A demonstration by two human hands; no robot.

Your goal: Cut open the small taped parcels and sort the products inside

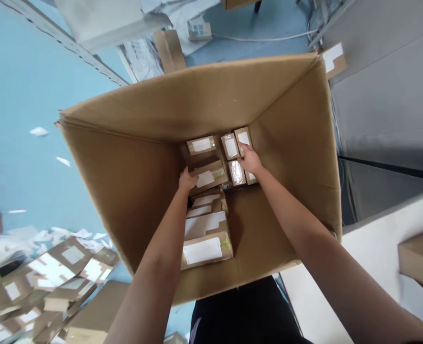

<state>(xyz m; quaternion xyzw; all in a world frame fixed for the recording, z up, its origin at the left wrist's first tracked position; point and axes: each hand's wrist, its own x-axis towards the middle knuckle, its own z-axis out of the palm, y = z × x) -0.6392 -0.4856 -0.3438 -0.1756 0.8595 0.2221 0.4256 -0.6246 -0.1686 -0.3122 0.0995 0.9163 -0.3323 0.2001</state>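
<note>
Reaching down with both bare arms into a large open carton (283, 91), near its bottom. With the left hand (188, 180), touching the left end of a labelled box (216, 173), laying the thumb close beside its white label. So, having this box directly to the right of the left hand. Not being able to tell whether gripping it firmly or only resting there. With the right hand (250, 160), touching the upper right small box (243, 136) in a group of four, showing thumb and forefinger a little apart; covering also a part of the lower right small box (251, 178). Having the two left small boxes (230, 147) just beside the fingertips. Also here, not being able to tell about a firm grip. Seeing another box (202, 145) farther from the body, and a row of boxes (204, 251) nearer to it.
</note>
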